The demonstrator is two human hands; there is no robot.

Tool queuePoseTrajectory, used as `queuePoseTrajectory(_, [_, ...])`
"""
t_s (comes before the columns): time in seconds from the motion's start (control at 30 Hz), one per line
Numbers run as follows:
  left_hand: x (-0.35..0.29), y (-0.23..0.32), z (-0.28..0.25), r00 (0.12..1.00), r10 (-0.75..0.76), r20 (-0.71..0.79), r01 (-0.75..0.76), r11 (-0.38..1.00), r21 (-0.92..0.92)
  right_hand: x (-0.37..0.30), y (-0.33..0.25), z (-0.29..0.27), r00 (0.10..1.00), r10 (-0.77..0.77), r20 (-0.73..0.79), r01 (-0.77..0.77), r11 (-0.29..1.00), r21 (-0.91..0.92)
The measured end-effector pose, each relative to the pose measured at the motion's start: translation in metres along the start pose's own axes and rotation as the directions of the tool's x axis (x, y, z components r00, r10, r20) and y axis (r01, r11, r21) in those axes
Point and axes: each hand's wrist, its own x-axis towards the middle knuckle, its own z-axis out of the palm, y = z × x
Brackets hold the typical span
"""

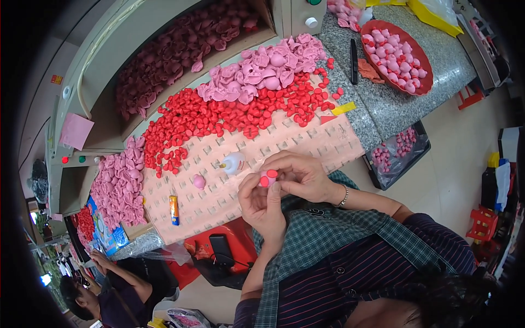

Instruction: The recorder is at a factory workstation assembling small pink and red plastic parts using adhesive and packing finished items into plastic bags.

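Both my hands are closed round a small pink rubber piece with red ends [268, 179], above the table's near edge. My left hand [261, 205] pinches it from the left between thumb and fingers. From the right, my right hand [306, 175] holds it with bent fingers, which partly hide it. Just left of the hands, a small white squeeze bottle [234, 163] with a thin tip lies on the peach patterned mat [219, 199]. Farther left are a single round pink piece [199, 181] and a yellow-and-blue tube [174, 210].
Red bean-shaped pieces [219, 112] and pink frilled pieces [268, 68] are heaped at the back; more pink pieces [119, 183] lie left. A red bowl [365, 34] of pink-and-red pieces stands at right. Below is a black crate [424, 143]. Another person [117, 292] works at lower left.
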Motion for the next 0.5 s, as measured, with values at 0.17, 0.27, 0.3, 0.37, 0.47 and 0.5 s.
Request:
queuePoseTrajectory(0.17, [0.005, 0.001, 0.0, 0.966, 0.25, 0.061, -0.256, 0.959, 0.123, 0.0, -0.005, -0.01, 0.958, 0.247, 0.142, -0.282, 0.899, 0.335])
queuePoseTrajectory(0.27, [0.006, 0.012, 0.004, 0.959, 0.266, 0.092, -0.281, 0.923, 0.262, -0.002, -0.01, -0.014, 0.913, 0.348, 0.213, -0.408, 0.78, 0.475])
queuePoseTrajectory(0.3, [0.006, 0.011, 0.004, 0.959, 0.27, 0.08, -0.282, 0.924, 0.26, -0.002, -0.01, -0.014, 0.904, 0.358, 0.233, -0.426, 0.711, 0.56])
queuePoseTrajectory(0.37, [0.007, 0.008, 0.002, 0.954, 0.276, 0.115, -0.298, 0.911, 0.286, 0.0, -0.011, -0.011, 0.908, 0.371, 0.193, -0.415, 0.741, 0.528])
queuePoseTrajectory(0.47, [0.009, 0.009, 0.004, 0.965, 0.253, 0.07, -0.262, 0.933, 0.248, -0.001, -0.006, -0.012, 0.912, 0.378, 0.159, -0.406, 0.772, 0.489])
queuePoseTrajectory(0.5, [0.009, 0.009, 0.004, 0.965, 0.253, 0.07, -0.262, 0.933, 0.245, -0.001, -0.004, -0.013, 0.91, 0.377, 0.171, -0.411, 0.774, 0.481])
